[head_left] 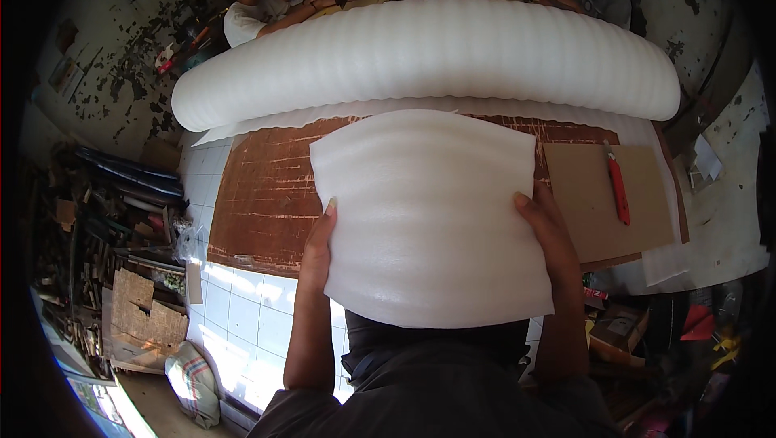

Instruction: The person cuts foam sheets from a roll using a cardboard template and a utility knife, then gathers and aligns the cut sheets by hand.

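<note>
A white foam sheet (432, 220), roughly rectangular and gently bowed, is held up in front of my body. My left hand (318, 240) grips its left edge, thumb on the near face and fingers hidden behind. On the opposite edge, my right hand (550, 224) holds it the same way, with the thumb on top. Behind the sheet lies a scored brown board (263, 187) on the table. A big roll of white foam (428, 54) stretches across the far side, its loose end lying flat under it. Right of my right hand, a red utility knife (617, 187) rests on a grey-brown cardboard piece (647, 159).
White tiles (242, 305) show at the left and front. Scrap and dark tubes (129, 175) are piled at the left, near broken cardboard (145, 321) and a woven sack (192, 381). An open box (619, 329) sits at lower right. People (263, 2) are beyond the roll.
</note>
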A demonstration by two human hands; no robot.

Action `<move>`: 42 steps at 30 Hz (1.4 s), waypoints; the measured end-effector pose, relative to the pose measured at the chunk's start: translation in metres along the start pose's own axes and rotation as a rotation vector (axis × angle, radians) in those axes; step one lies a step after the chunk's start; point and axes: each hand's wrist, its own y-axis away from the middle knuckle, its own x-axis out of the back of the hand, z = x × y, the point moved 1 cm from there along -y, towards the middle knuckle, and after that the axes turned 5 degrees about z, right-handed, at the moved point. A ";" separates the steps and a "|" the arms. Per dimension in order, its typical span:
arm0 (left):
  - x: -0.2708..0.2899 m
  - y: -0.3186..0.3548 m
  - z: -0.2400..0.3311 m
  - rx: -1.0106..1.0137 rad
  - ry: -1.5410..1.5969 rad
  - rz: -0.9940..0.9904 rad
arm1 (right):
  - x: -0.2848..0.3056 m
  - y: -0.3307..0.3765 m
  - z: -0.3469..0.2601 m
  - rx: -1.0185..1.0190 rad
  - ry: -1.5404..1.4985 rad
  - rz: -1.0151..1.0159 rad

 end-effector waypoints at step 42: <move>0.017 0.010 -0.006 0.069 0.439 0.012 | -0.026 0.009 0.035 -0.219 -0.231 -0.516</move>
